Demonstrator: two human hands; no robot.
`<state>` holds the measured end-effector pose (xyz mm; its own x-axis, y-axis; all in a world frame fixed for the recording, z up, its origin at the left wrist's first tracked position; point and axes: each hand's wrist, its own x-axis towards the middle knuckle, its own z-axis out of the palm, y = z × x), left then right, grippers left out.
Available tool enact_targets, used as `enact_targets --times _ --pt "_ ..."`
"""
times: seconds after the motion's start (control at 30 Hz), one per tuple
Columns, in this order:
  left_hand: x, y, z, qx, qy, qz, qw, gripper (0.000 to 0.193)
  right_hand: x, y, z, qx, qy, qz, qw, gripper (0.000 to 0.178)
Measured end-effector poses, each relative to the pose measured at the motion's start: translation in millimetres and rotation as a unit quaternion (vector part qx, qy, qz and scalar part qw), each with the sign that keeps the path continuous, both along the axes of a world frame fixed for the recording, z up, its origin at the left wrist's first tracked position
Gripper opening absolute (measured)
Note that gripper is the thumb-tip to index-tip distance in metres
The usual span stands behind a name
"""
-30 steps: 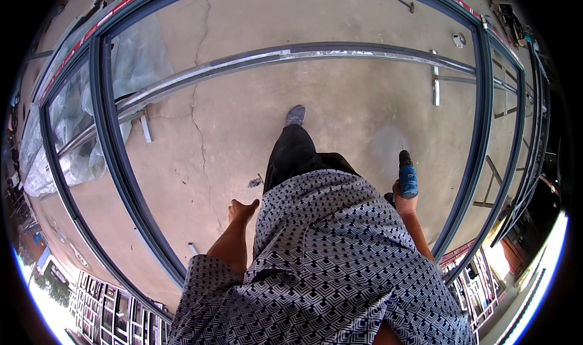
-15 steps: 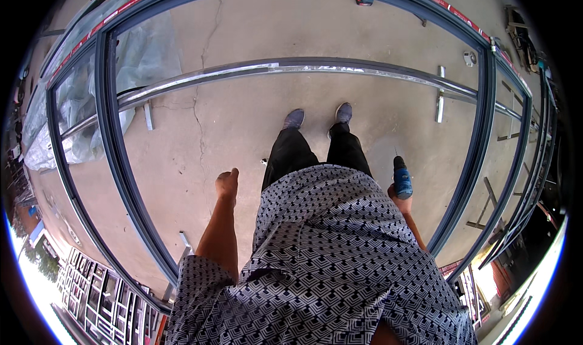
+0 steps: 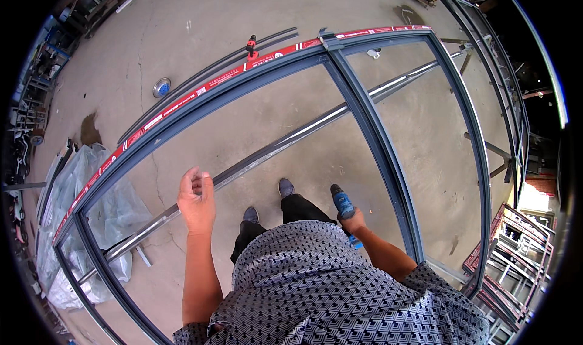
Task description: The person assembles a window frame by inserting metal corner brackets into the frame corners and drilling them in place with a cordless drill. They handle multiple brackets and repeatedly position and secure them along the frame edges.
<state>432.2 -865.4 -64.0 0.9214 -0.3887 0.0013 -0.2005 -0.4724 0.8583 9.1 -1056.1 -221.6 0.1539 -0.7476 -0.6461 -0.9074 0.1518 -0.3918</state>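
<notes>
My right hand (image 3: 355,222) is wrapped round the grip of a blue cordless drill (image 3: 344,205), its dark chuck pointing away from me. My left hand (image 3: 197,208) is raised in front of me, fingers curled toward the thumb; whatever is in them, if anything, is too small to make out. Around me is a large dark grey metal frame (image 3: 373,135) with red printed film along its far outer edge. A long metal bar (image 3: 273,146) crosses inside it, beyond my feet and appearing just past my left hand.
Beyond the frame's far edge are a red cordless drill (image 3: 251,46), long thin strips (image 3: 209,65) and a round dish (image 3: 161,87) with blue contents. Clear plastic sheeting (image 3: 100,187) lies at left. Stacked frames (image 3: 516,254) stand at right.
My view has turned, and the frame now lies slanted across it. My left hand has come up and forward, its fingers now showing more. The drill stays in my right hand.
</notes>
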Motion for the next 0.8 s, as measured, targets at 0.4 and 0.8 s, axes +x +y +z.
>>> enact_targets --times 0.4,0.8 --pt "3 -298 75 0.123 -0.165 -0.264 0.942 0.083 -54 8 15 0.042 -0.008 -0.048 0.998 0.055" --pt "27 -449 34 0.142 -0.166 -0.295 0.930 0.115 -89 41 9 0.109 -0.009 -0.113 0.988 0.052"
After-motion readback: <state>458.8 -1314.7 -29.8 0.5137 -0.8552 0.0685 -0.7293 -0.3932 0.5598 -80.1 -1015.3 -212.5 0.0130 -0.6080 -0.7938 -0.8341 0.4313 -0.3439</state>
